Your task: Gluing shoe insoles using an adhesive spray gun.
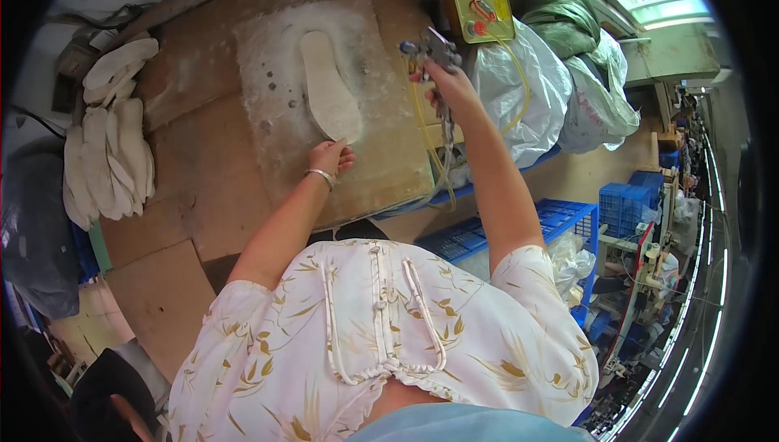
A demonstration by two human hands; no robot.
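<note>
Insole (331, 89): flat on dusty cardboard (261, 121) | lies ahead of left hand (331, 159), long axis running away, far end angled slightly left | left hand, nearer, pinches its near end | right hand (451, 93) grips spray gun (439, 51), off to the insole's right

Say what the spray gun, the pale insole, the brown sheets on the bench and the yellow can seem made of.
Spray gun: probably metal, judging by its silvery highlights.
Pale insole: matte, perhaps foam or fibre; its plain off-white surface leaves that open.
Brown sheets: likely cardboard, dull and flat with straight edges.
Yellow can: possibly painted tin, smooth and boxy.
</note>
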